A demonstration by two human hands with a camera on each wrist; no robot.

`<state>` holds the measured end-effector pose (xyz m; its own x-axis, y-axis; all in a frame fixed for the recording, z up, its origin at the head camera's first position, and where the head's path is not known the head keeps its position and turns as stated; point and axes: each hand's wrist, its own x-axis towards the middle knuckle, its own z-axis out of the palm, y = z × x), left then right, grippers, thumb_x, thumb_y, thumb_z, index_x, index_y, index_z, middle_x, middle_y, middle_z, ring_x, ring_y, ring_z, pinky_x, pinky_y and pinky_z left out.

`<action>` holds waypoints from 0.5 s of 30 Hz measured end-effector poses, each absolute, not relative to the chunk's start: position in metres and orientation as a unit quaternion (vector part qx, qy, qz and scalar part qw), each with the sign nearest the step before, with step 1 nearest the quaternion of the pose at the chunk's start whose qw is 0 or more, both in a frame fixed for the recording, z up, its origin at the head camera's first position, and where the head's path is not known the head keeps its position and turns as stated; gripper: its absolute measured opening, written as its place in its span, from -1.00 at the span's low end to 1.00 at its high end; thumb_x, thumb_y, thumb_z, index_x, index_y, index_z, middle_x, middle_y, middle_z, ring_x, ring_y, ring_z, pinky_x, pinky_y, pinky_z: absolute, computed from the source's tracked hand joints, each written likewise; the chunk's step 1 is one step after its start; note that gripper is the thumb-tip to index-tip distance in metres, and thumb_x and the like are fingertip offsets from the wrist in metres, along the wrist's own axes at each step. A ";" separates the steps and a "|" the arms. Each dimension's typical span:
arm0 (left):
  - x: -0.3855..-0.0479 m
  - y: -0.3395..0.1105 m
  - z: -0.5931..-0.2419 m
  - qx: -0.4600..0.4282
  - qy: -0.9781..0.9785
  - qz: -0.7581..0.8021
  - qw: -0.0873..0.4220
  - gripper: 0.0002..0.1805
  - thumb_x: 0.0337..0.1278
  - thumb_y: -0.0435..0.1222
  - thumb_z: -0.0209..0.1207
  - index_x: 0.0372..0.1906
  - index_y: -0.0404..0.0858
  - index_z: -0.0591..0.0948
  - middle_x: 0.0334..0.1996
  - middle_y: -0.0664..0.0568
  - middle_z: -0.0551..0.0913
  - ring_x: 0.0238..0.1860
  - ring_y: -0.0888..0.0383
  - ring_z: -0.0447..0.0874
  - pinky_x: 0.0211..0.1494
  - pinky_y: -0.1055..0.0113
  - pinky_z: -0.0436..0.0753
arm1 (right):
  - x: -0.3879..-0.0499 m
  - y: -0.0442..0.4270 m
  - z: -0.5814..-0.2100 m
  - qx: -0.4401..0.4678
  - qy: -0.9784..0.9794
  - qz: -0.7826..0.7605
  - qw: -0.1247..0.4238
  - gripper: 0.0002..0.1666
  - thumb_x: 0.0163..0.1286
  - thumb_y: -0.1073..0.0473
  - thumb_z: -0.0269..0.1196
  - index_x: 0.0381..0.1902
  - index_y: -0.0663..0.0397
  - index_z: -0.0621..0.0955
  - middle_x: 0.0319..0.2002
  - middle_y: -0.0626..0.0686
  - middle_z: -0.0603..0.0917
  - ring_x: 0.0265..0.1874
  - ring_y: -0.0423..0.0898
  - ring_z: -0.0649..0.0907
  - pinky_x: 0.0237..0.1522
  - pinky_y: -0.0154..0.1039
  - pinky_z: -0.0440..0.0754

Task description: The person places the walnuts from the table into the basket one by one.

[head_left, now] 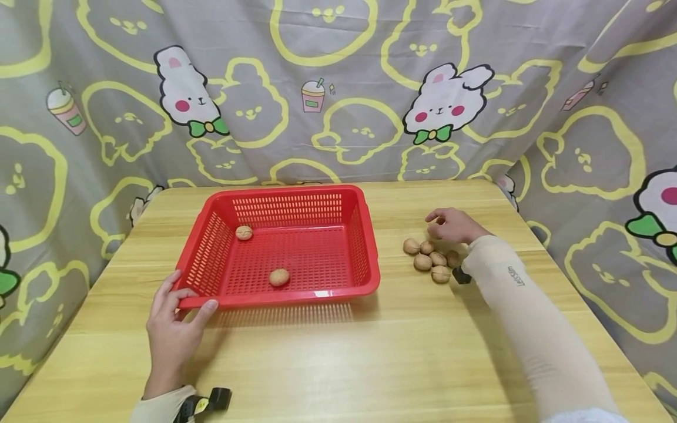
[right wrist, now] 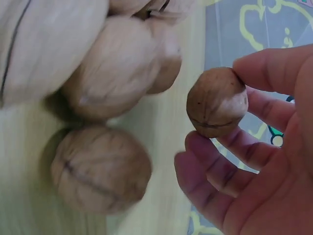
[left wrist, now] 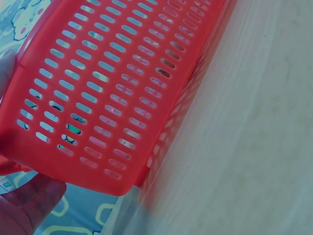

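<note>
Red basket (head_left: 296, 299): two walnuts (head_left: 279, 277) inside | left hand (head_left: 174, 338) grips its corner | right hand (head_left: 456, 226) pinches another walnut (right wrist: 216, 104)

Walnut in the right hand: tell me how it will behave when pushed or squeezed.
The walnut would probably roll, being nearly round, perhaps unevenly given its dark seam. It should feel stiff, since it shows no dent where the right hand pinches it.
</note>
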<state>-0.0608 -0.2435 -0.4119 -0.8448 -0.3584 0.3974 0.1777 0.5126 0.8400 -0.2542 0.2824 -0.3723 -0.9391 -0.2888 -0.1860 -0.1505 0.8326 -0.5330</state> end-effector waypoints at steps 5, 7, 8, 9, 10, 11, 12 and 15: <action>-0.062 -0.243 -0.412 0.051 -0.826 -0.490 0.275 -0.67 -0.17 -0.48 0.44 -0.34 -0.46 0.50 0.34 0.06 0.33 0.22 -0.05 0.35 -0.05 0.70 0.45 | -0.256 0.272 -0.366 -0.100 0.944 -0.289 0.126 -0.46 0.33 0.13 -0.01 0.21 0.25 0.49 0.01 0.32 0.55 -0.30 0.09 0.63 -0.22 -0.03 0.61; -0.062 -0.244 -0.412 0.051 -0.827 -0.488 0.276 -0.67 -0.17 -0.49 0.44 -0.34 -0.46 0.50 0.34 0.07 0.34 0.22 -0.05 0.36 -0.05 0.71 0.45 | -0.257 0.268 -0.365 -0.097 0.941 -0.301 0.117 -0.48 0.32 0.13 0.00 0.17 0.26 0.51 -0.02 0.30 0.56 -0.34 0.08 0.64 -0.25 -0.06 0.62; -0.063 -0.244 -0.412 0.051 -0.825 -0.490 0.277 -0.67 -0.18 -0.48 0.45 -0.34 -0.47 0.50 0.34 0.06 0.34 0.22 -0.04 0.36 -0.04 0.70 0.45 | -0.258 0.267 -0.365 -0.095 0.940 -0.307 0.113 -0.49 0.32 0.13 0.01 0.16 0.26 0.51 -0.04 0.29 0.57 -0.34 0.07 0.64 -0.26 -0.08 0.63; -0.063 -0.244 -0.412 0.052 -0.823 -0.492 0.278 -0.67 -0.18 -0.48 0.45 -0.33 -0.47 0.50 0.34 0.05 0.34 0.23 -0.03 0.36 -0.04 0.70 0.45 | -0.258 0.266 -0.365 -0.093 0.939 -0.312 0.108 -0.51 0.33 0.14 0.01 0.14 0.26 0.52 -0.06 0.28 0.57 -0.34 0.07 0.65 -0.26 -0.09 0.65; -0.063 -0.244 -0.413 0.053 -0.822 -0.494 0.278 -0.67 -0.18 -0.48 0.45 -0.32 -0.47 0.51 0.34 0.04 0.34 0.23 -0.02 0.35 -0.04 0.70 0.45 | -0.259 0.264 -0.364 -0.093 0.938 -0.317 0.104 -0.52 0.33 0.14 0.01 0.13 0.27 0.53 -0.08 0.27 0.57 -0.34 0.07 0.65 -0.27 -0.10 0.66; -0.062 -0.244 -0.413 0.054 -0.822 -0.494 0.277 -0.66 -0.18 -0.48 0.45 -0.32 -0.47 0.51 0.34 0.04 0.34 0.23 -0.02 0.35 -0.04 0.70 0.45 | -0.259 0.263 -0.365 -0.092 0.937 -0.321 0.102 -0.53 0.33 0.15 0.01 0.13 0.25 0.53 -0.09 0.26 0.57 -0.34 0.08 0.65 -0.28 -0.11 0.67; -0.062 -0.244 -0.413 0.055 -0.823 -0.493 0.277 -0.66 -0.18 -0.48 0.45 -0.32 -0.47 0.51 0.34 0.04 0.34 0.23 -0.02 0.35 -0.04 0.70 0.45 | -0.259 0.262 -0.365 -0.091 0.936 -0.325 0.100 -0.53 0.33 0.15 0.01 0.13 0.24 0.53 -0.11 0.25 0.57 -0.34 0.07 0.65 -0.28 -0.13 0.67; -0.063 -0.244 -0.413 0.057 -0.822 -0.495 0.276 -0.66 -0.17 -0.46 0.45 -0.31 -0.47 0.52 0.34 0.03 0.34 0.24 -0.03 0.34 -0.03 0.69 0.44 | -0.259 0.258 -0.364 -0.086 0.935 -0.331 0.095 -0.55 0.35 0.15 0.00 0.13 0.19 0.54 -0.13 0.21 0.55 -0.34 0.07 0.65 -0.27 -0.15 0.66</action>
<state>-0.0626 -0.2437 -0.4134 -0.8413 -0.3669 0.3970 0.1788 0.5041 0.8449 -0.2587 0.2577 -0.3638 -0.9672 -0.2236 -0.1205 -0.0977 0.7656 -0.6358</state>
